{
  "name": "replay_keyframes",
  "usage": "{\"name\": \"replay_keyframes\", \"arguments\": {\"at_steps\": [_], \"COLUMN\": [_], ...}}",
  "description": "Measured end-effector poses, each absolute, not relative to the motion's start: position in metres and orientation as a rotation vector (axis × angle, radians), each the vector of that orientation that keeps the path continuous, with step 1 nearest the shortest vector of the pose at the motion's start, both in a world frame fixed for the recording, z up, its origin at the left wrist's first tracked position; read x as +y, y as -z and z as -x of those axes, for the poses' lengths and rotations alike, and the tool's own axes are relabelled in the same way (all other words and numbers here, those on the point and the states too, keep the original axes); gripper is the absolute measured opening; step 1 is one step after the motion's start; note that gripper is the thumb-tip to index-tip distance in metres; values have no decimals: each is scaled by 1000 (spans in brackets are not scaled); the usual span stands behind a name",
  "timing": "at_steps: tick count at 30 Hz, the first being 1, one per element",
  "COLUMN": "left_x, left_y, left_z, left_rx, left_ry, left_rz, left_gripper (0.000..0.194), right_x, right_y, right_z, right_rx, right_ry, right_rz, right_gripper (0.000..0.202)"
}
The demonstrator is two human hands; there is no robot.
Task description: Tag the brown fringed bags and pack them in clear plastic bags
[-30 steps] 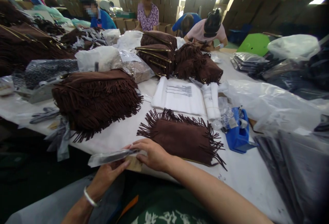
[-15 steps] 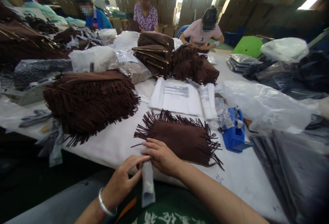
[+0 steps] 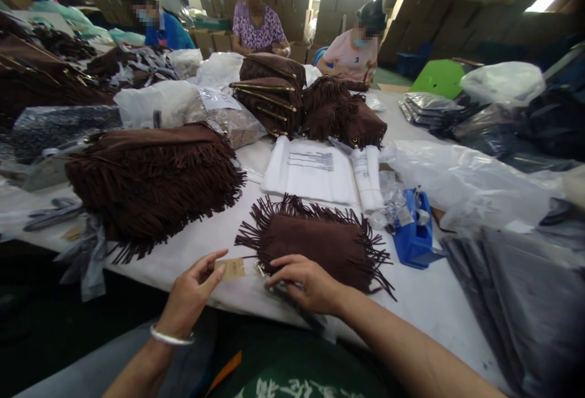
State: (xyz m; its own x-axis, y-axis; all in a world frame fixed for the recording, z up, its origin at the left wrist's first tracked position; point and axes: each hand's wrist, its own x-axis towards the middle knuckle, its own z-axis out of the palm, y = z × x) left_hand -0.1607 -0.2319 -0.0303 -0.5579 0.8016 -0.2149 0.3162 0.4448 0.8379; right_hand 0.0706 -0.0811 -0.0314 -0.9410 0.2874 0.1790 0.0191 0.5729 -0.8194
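Note:
A small tan paper tag [image 3: 234, 269] is pinched between the thumb and fingers of my left hand [image 3: 194, 291], just above the front of the table. My right hand [image 3: 308, 283] is curled over a dark strap [image 3: 305, 311], partly hidden under the fingers. At the strap's end a metal clasp [image 3: 260, 269] shows beside my fingertips, and a pale wrapping covers its lower part. Right behind this hand lies a flat brown pouch [image 3: 315, 239] with fringe round its edges.
To the left stands a large fringed brown bag [image 3: 155, 184]. White printed bags [image 3: 311, 172], a blue tape dispenser [image 3: 415, 230] and dark plastic sleeves [image 3: 516, 300] lie behind and right. More brown bags [image 3: 269, 96] are stacked farther back. Three people sit across the table.
My hands have parted: the left went left and now has the tan tag. The pale-wrapped piece that hung between them has swung right, under my right hand.

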Motion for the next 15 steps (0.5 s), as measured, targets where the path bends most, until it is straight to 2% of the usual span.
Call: {"name": "replay_keyframes", "arguments": {"at_steps": [1,4,5,9,15], "left_x": [-226,-212,-209,-202,-208], "left_y": [25,12,9,10,42], "left_z": [152,120,110,76,94], "left_rx": [2113,2227,2220,2000,1920], "left_ry": [-1055,-1095,-1102,-1098,-1030], "left_rz": [-971,-1294,-1428,-1621,-1094], "left_gripper": [51,41,37,27,35], "right_x": [-86,-100,-104,-114,-116], "right_y": [28,29,33,52,77], "right_z": [-62,-41,-38,-55,-96], "right_rx": [-2450,-2313,-2277,-2159,-2028], "right_ry": [-1277,-1254,-1259,-1341,-1522], "right_rz": [355,537,571,630,738], "right_gripper": [41,65,64,39,21]}}
